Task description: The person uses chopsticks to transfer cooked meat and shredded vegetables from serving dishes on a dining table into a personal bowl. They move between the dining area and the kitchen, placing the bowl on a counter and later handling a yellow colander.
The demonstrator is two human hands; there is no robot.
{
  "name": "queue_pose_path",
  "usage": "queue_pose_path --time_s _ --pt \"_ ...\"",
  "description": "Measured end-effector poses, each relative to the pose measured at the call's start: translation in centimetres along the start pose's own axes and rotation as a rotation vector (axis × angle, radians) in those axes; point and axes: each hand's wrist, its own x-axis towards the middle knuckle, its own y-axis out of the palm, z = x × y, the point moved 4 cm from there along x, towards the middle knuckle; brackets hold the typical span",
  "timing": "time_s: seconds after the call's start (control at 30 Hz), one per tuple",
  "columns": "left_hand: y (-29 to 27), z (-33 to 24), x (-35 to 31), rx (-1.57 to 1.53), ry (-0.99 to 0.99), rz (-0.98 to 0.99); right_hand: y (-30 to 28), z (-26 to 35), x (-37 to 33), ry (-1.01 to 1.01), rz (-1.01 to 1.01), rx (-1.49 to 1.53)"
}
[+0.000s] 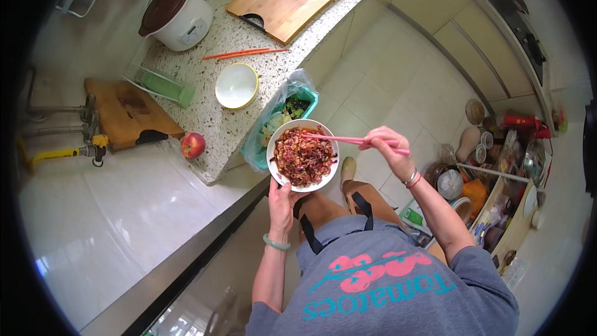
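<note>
A white bowl (272, 147) full of chopped reddish-brown food (303, 158) is held up in front of me. My left hand (282, 202) grips its near rim, thumb on the edge and fingers hidden beneath. With my right hand (388, 148) I hold pink chopsticks (348, 140), fingers closed round them near their thick end. Their tips reach into the far part of the food. Just behind the bowl, a teal bin (305, 98) lined with a clear plastic bag holds green and pale scraps.
On the speckled counter (217, 143) are an empty white bowl (237, 86), orange chopsticks (242, 54), a red apple (193, 145), a lidded white cooker (186, 22) and a cutting board (298, 3) with a knife. Another board (127, 115) leans by the taps. Shelves with jars and bags (497, 193) stand right.
</note>
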Motion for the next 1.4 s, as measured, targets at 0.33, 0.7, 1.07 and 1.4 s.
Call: queue_pose_path --time_s 0.33,0.7,1.07,1.4 --pt "1.7 1.7 1.2 -0.048 0.026 -0.072 -0.9 4.2 4.1 -0.254 0.099 -0.281" --pt "0.8 2.1 1.6 -0.094 0.021 -0.098 2.0 3.7 4.9 -0.365 0.28 -0.505" --pt "-1.7 2.1 2.7 -0.157 0.012 -0.101 3.7 3.7 2.3 -0.404 0.251 -0.676" --pt "-1.7 1.1 2.9 -0.153 0.012 -0.059 5.9 2.8 3.2 -0.422 0.265 -0.685"
